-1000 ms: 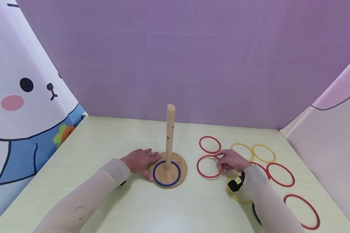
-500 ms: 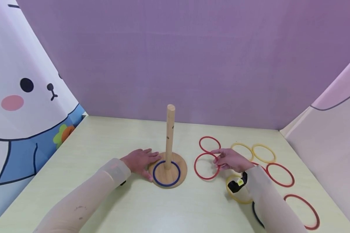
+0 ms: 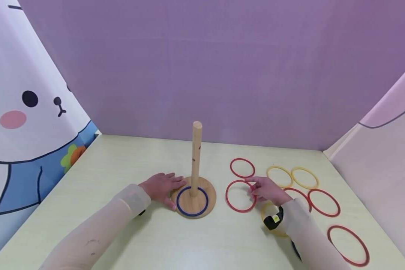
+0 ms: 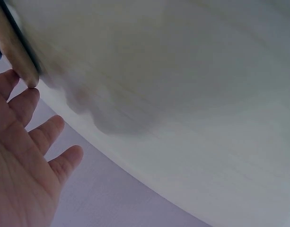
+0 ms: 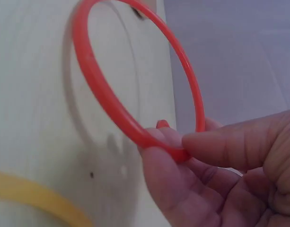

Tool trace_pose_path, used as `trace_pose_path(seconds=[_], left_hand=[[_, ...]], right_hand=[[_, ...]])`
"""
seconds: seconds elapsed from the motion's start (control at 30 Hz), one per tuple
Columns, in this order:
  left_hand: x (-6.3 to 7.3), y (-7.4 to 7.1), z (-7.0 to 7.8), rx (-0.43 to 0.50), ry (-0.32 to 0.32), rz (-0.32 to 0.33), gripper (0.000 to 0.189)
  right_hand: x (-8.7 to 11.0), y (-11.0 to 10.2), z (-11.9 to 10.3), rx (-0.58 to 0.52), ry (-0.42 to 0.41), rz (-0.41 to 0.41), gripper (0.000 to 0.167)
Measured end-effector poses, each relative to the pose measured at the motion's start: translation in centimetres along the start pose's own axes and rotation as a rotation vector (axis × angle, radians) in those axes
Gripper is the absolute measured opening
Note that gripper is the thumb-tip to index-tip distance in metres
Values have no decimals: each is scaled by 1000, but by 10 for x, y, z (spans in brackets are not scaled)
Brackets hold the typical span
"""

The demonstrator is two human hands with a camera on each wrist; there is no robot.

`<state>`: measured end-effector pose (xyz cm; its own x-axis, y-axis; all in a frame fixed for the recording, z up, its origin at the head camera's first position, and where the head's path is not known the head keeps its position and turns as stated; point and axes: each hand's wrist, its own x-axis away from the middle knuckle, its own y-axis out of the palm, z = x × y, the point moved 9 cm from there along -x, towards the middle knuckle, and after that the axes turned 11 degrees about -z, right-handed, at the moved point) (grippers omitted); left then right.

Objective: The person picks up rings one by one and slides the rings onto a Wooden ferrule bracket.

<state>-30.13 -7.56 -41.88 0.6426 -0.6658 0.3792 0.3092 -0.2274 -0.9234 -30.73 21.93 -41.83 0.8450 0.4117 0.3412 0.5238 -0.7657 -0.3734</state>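
Since half a second ago, your right grip and the red ring in it have shifted slightly toward you in the head view; your left grip stays put. That ring is to the right of the base, well apart from the post. The blue ring lies on the base, around the post: the only one there so far. I judge the rest as left: the held one, the far red ring, the yellow rings, the other red rings and a dark ring, partly hidden by your right sleeve, on the worktop.

In the left wrist view, your left grip is spread and holds nothing; its fingertips touch the base's rim, perhaps steadying it.

In the right wrist view, your right grip is closed to a pinch on the red ring's lower edge. The ring is tilted and its shadow falls apart from it, so it seems at least partly raised off the worktop.
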Motion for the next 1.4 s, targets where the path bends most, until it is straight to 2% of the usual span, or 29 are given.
trace_pose_path(seconds=[0.33, 0.63, 1.4], left_hand=[[-2, 2, -2, -10, -6, 0, 94], [-3, 1, -1, 6, -5, -5, 94], [-2, 1, -2, 12, 2, 9, 95]], right_hand=[[4, -2, 0, 23, -1, 8, 45], [3, -3, -6, -5, -15, 1, 48], [-1, 2, -14, 52, -42, 10, 45]])
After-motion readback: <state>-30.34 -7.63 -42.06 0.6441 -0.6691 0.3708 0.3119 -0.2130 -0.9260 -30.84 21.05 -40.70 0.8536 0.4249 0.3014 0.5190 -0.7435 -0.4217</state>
